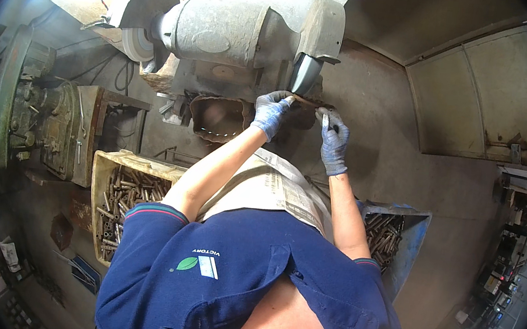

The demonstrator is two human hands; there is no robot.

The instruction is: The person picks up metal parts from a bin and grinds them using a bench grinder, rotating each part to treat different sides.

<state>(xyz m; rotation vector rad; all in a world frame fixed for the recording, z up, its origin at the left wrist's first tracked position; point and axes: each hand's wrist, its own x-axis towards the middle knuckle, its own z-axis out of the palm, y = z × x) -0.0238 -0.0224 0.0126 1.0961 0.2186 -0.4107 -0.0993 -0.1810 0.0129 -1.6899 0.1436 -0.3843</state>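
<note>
At the right wheel (306,75) of a grey bench grinder (217,29), both my gloved hands are raised. My left hand (270,114), in a blue-and-grey glove, pinches the near end of a slim brownish metal rod (306,102) just below the wheel. My right hand (334,141), gloved the same way, has its fingers curled round the rod's other end. The rod lies roughly crosswise between the two hands. Whether it touches the wheel is hard to make out. A guard covers the upper part of that wheel.
A yellowish crate (100,201) of short metal tubes stands to my left. A blue bin (414,247) with similar pieces is at my right. Under the grinder sits a rusty open container (218,136). The grinder's left wheel (137,44) and a greenish machine (57,121) are farther left.
</note>
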